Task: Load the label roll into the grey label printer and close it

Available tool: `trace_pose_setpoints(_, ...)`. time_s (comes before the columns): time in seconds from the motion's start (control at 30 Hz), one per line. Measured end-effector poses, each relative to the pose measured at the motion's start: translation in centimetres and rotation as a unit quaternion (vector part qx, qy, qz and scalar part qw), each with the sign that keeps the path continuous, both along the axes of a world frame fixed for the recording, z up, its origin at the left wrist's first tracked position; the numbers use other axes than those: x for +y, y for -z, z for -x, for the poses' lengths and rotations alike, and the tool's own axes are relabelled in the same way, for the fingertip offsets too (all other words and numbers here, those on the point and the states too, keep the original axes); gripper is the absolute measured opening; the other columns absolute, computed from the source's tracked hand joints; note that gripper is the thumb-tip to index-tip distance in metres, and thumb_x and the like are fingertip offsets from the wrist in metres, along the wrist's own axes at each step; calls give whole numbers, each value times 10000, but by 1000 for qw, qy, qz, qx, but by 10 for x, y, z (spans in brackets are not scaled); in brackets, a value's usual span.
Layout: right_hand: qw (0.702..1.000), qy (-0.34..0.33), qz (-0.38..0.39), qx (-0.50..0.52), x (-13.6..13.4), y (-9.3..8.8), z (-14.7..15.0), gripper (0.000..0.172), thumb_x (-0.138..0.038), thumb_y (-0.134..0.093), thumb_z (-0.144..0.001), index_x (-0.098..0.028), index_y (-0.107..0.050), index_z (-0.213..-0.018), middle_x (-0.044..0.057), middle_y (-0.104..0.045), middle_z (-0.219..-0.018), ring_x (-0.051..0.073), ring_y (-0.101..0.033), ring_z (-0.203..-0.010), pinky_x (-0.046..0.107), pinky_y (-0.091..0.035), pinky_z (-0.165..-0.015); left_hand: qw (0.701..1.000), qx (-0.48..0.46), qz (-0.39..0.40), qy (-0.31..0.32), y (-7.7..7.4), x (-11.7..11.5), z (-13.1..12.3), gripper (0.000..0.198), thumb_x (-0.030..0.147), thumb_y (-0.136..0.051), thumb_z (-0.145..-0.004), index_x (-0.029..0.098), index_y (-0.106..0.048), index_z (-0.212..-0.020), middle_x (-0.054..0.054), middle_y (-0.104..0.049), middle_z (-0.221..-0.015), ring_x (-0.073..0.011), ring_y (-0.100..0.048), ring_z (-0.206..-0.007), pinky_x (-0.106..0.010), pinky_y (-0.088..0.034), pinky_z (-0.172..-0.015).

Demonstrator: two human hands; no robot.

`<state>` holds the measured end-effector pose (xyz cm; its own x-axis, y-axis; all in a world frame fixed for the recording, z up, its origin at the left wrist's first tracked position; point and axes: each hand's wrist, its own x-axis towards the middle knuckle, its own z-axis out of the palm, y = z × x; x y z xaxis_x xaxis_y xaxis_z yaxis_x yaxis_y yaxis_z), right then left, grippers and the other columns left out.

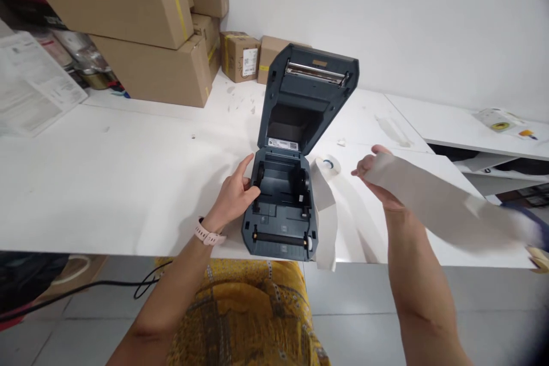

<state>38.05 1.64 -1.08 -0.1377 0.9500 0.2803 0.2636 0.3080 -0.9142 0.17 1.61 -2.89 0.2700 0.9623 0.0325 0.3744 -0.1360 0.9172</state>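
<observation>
A dark grey label printer (278, 200) stands on the white table with its lid (313, 97) raised. Its roll bay holds no roll, and a black roller lies across the front. My left hand (235, 194) grips the printer's left side wall, thumb over the rim and index finger stretched along it. Out to the right, my right hand (375, 174) holds the end of a wide strip of whitish label paper (441, 200). The strip runs rightward and blurs near the frame edge. Beside the printer lie a small label roll (328, 165) and a loose paper strip (326, 217).
Cardboard boxes (158, 68) are stacked at the back left, and a small labelled box (240, 56) stands against the wall. Papers in a clear sleeve (34, 80) are at far left. An open shelf (493, 166) lies right; a black cable (107, 283) hangs below the table.
</observation>
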Motion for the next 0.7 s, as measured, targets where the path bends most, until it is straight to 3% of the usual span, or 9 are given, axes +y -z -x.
trace_pose_setpoints(0.1,989,-117,17,-90,-17,-31,47,666,-799,-508,-844,-320,-627,-1289,76,-732,-937,277,-713,-843,466,-593,-786,1000,-9,-7,-4,3,0,0,859,202,-532,-789,151,-300,-1615,114,-380,-523,-119,-375,-501,-257,-304,-541)
trace_pose_setpoints(0.17,951,-223,41,-209,-22,-46,90,567,-624,-552,-937,-271,-578,-1380,88,-745,-1100,257,-716,-959,426,-585,-856,1000,-14,-10,-7,4,0,0,858,203,-536,-786,146,-308,-1612,111,-387,-523,-121,-382,-500,-259,-309,-541)
trace_pose_setpoints(0.2,933,-244,38,-260,-23,-50,110,521,-549,-540,-975,-260,-551,-1408,96,-734,-1172,252,-707,-1017,417,-576,-888,1000,-16,-10,-7,4,0,-1,856,203,-537,-784,146,-314,-1609,110,-392,-522,-123,-386,-500,-261,-312,-542)
trace_pose_setpoints(0.27,919,-227,12,-323,-21,-50,143,430,-448,-509,-1010,-242,-536,-1387,108,-718,-1235,264,-688,-1102,425,-561,-926,1000,-22,-7,-8,4,-1,-1,848,202,-538,-780,157,-336,-1602,107,-401,-520,-125,-392,-498,-266,-318,-546)
trace_pose_setpoints(0.37,911,-187,-8,-368,-17,-39,166,314,-381,-529,-999,-233,-531,-1276,112,-721,-1226,295,-677,-1136,451,-552,-914,999,-30,-1,-11,2,-2,-2,826,203,-559,-761,187,-399,-1571,105,-412,-518,-127,-407,-500,-270,-321,-553)
trace_pose_setpoints(0.6,900,-135,-41,-412,-31,-27,170,132,-319,-456,-1031,-237,-551,-1071,83,-736,-1025,272,-685,-924,426,-544,-803,998,-2,-37,-47,3,-4,-4,757,227,-588,-748,197,-490,-1499,73,-462,-624,-154,-480,-617,-306,-388,-659)
trace_pose_setpoints(0.7,905,-137,-70,-397,-42,-24,172,191,-320,-435,-1051,-229,-600,-1021,100,-752,-1115,279,-695,-1038,460,-554,-886,995,-11,-66,-68,11,-2,-5,773,222,-614,-729,194,-489,-1491,-2,-579,-857,-189,-557,-788,-350,-465,-774)
